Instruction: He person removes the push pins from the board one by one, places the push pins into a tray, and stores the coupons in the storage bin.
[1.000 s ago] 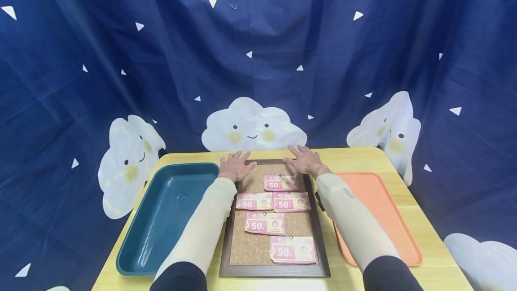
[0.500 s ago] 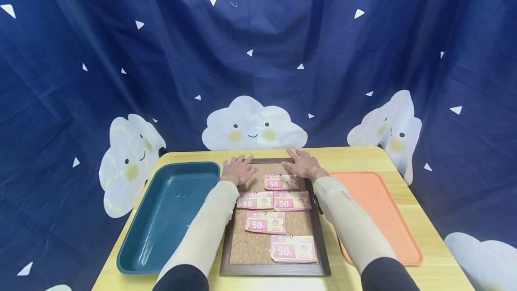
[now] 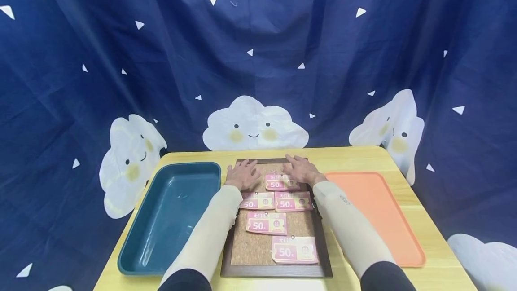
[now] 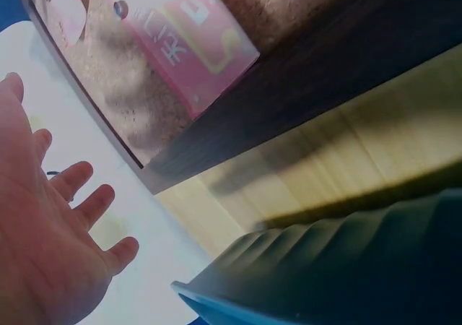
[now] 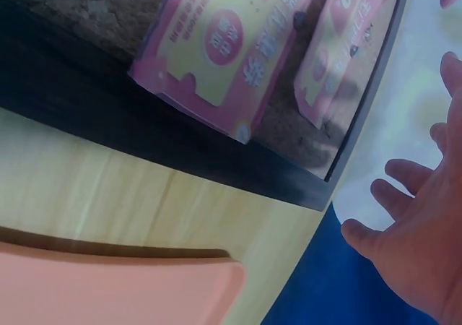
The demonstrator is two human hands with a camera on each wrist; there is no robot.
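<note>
A cork board [image 3: 250,251] in a dark brown frame lies in the middle of the table in the head view. Several pink and yellow coupons marked 50 are fixed to it by small pins, among them a far coupon [image 3: 281,183] and a near coupon [image 3: 295,250]. Over the board's far left corner my left hand [image 3: 243,175] hovers with fingers spread, holding nothing. My right hand [image 3: 302,170] does the same over the far right corner, close to the far coupon. Both wrist views show the left hand [image 4: 50,231] and the right hand [image 5: 419,224] with extended, parted fingers.
A deep teal tray [image 3: 133,219] stands left of the board. To the right lies a shallow orange tray [image 3: 375,210], partly behind the right sleeve. The wooden table [image 3: 347,154] ends at a dark blue curtain [image 3: 258,75] with printed clouds.
Both hands have drawn back a little toward the near side and inward over the board. The coupons stay in their places on the board, and the trays have not moved.
</note>
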